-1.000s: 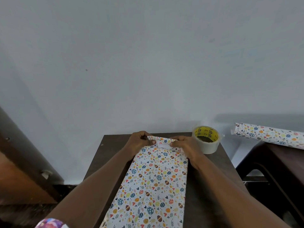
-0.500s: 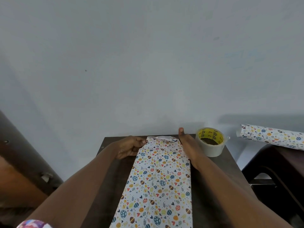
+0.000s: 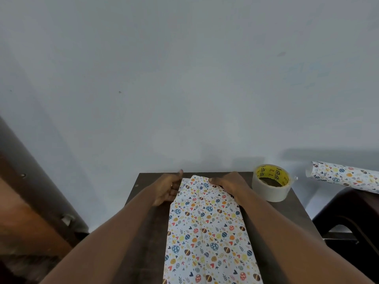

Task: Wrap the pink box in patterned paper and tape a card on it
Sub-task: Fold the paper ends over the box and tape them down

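Observation:
The patterned paper (image 3: 207, 228) lies lengthwise on the dark table (image 3: 147, 232), wrapped over the box, and no pink shows. My left hand (image 3: 167, 189) rests against the paper's left side at the far end, thumb raised and fingers relaxed. Over the far right corner lies my right hand (image 3: 228, 184), its fingertips pressing the folded end flap down. No card is in view.
A roll of clear tape (image 3: 271, 183) with a yellow core stands on the table's far right corner, close to my right wrist. A roll of the same patterned paper (image 3: 344, 176) lies on a dark stool at the right. A pale wall stands right behind the table.
Both hands pinched the far end flap a second ago. They let go; the right hand came down flat onto the far end and the left hand moved against the left side.

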